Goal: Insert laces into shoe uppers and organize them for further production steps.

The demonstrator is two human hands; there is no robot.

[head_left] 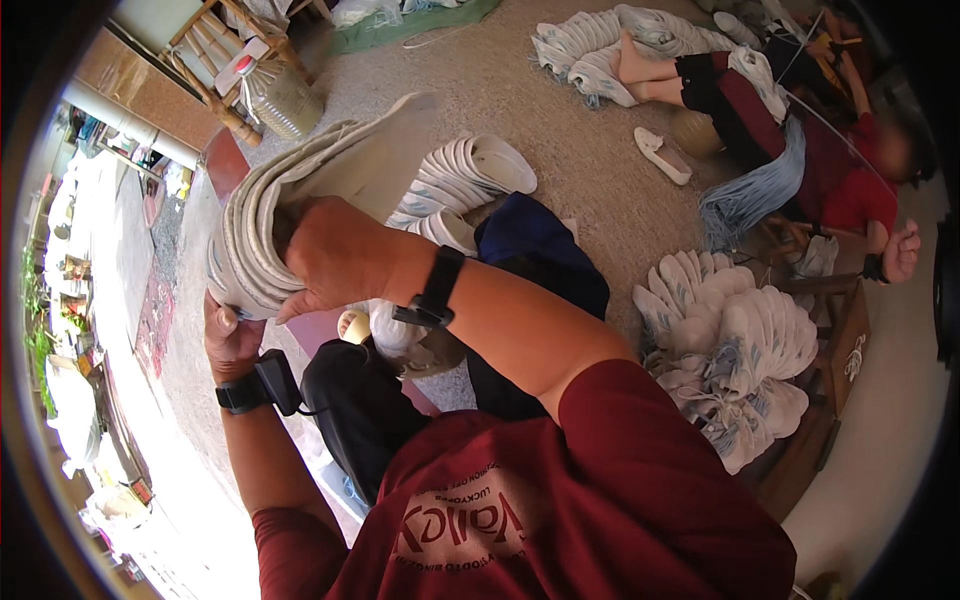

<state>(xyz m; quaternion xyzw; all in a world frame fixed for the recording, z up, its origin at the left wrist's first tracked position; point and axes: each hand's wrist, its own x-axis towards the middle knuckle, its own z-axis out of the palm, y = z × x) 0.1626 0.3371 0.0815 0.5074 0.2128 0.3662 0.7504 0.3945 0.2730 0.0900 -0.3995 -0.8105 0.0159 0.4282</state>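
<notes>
A thick stack of nested white canvas shoes (245, 235) is held up in front of me, its rims curving one inside another. My left hand (232, 335) is closed on the lower edge of the stack, thumb showing at the front. Reaching into the stack's opening, my right hand (340, 255) grips it from the inner side; its fingertips are hidden by the layers. Just beyond my right forearm, more nested white shoes (455, 185) stand in rows on the floor. Both my wrists wear black bands.
At the right, a big pile of white shoes (735, 340) lies beside a wooden stool (850, 350). A co-worker in red (835, 180) sits near blue-grey threads (760, 180). One loose shoe (662, 156) lies on the floor. A plastic jug (280, 100) stands by a bamboo chair (215, 60).
</notes>
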